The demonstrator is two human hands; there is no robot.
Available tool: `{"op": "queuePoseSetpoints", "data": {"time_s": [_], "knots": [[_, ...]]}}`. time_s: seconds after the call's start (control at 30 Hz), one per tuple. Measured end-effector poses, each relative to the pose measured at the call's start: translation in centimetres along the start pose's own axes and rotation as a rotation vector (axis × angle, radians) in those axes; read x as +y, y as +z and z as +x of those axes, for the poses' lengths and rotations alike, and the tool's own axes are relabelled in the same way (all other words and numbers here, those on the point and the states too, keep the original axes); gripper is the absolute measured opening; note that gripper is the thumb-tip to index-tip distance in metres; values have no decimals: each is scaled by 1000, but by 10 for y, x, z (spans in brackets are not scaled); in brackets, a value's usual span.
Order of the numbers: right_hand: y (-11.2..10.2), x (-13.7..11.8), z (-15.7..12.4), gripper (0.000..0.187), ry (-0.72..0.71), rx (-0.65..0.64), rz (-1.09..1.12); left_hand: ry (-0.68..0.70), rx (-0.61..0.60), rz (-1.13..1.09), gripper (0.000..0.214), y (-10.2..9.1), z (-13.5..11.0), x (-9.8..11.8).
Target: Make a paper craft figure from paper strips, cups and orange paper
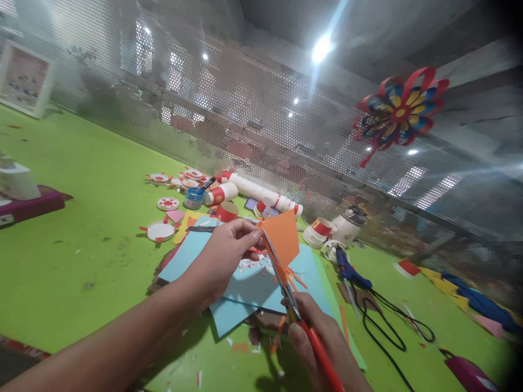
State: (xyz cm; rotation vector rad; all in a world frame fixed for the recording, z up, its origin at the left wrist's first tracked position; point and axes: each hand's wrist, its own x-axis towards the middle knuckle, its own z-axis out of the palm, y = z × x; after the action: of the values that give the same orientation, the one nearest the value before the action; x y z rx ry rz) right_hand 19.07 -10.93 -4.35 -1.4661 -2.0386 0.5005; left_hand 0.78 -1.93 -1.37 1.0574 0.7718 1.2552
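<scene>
Pinched between the thumb and fingers of my left hand (235, 250) is the left edge of an orange sheet of paper (284, 237). My right hand (321, 332) is closed round the red handles of a pair of scissors (292, 302). The blades lie along the paper's lower left edge, their tips close to my left fingertips. Beneath both hands are light blue sheets of paper (249, 288), strewn with small red and white scraps and thin orange strips.
Behind the paper stand a blue paint jar (194, 198), paper cups (223, 193) and a long white tube (261, 193). A blue glue gun (351, 272) with a looping black cord lies at right. Cut cup pieces (160, 231) sit at left. A perforated screen (229, 125) rises beyond.
</scene>
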Motion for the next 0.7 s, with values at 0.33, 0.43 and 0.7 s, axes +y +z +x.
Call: {"op": "queuePoseSetpoints", "data": {"time_s": [0.33,0.43,0.7], "knots": [[2,3,6,53,-1,-9,157,24,-54,47,13,-4,0,5],[1,6,6,54,-2,-5,138,19,-65,33,13,-4,1,7],[-1,-1,5,49,-1,-13,146,11,-57,58,14,-3,0,7]]}}
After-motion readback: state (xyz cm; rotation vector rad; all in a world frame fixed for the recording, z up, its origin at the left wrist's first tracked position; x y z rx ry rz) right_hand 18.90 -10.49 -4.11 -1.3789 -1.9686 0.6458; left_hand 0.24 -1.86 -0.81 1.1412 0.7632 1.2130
